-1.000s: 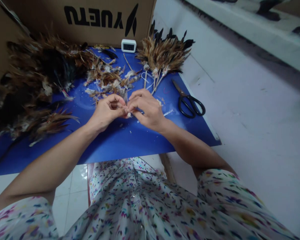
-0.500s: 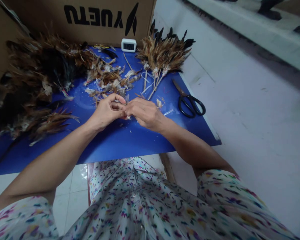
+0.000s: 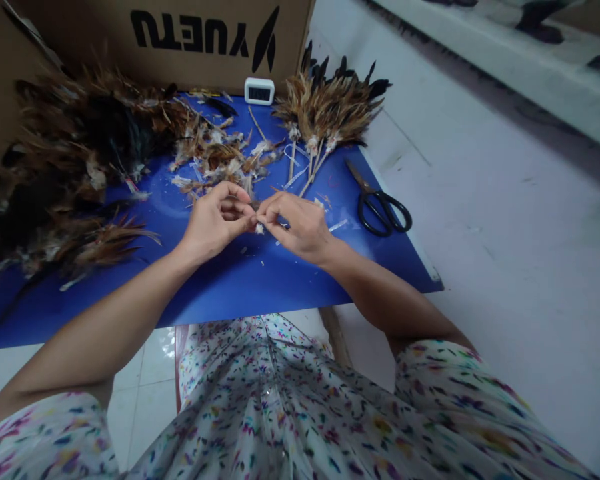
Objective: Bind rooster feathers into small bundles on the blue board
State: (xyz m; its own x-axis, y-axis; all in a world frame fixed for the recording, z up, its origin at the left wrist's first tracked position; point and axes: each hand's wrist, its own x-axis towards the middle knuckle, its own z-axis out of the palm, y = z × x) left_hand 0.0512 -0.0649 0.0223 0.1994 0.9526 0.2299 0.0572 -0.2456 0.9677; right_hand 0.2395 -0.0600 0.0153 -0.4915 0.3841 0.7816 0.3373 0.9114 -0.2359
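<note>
Over the blue table top, my left hand [image 3: 219, 219] pinches a small tuft of feathers [image 3: 259, 229] between thumb and fingers; its pale end pokes out below the fingertips. My right hand [image 3: 297, 223] meets it from the right, thumb and forefinger pressed together at the same spot. Whether the right fingertips hold the tuft or something thin is too small to make out. Just beyond the hands lie loose brown and white feathers [image 3: 225, 155]. Bundles of brown and black feathers on sticks [image 3: 325, 110] lie behind my right hand.
A large heap of dark feathers [image 3: 95, 147] covers the table's left side. Black-handled scissors [image 3: 380, 207] lie near the right edge. At the back, a small white digital clock [image 3: 259, 91] stands before a cardboard box [image 3: 205, 63]. A white wall [image 3: 505, 220] borders the right.
My right hand turned over the tuft with its knuckles up, then came back to a pinch beside the left fingertips. The left hand stayed nearly still, keeping its pinch.
</note>
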